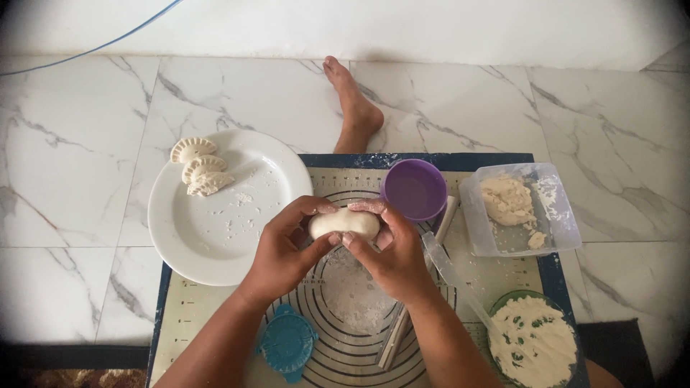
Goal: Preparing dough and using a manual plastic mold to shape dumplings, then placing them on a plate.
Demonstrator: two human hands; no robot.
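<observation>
Both hands hold one folded piece of white dough above the baking mat. My left hand grips its left side with thumb and fingers. My right hand pinches its right edge. On the white plate to the left lie three shaped, crimped dumplings. A dusting of flour sits on the mat's rings below the hands.
A purple cup stands behind the hands. A clear tub with dough is at the right, a green bowl of white filling with a spoon at lower right. A blue dumpling press and a rolling pin lie on the mat. A bare foot rests on the marble floor.
</observation>
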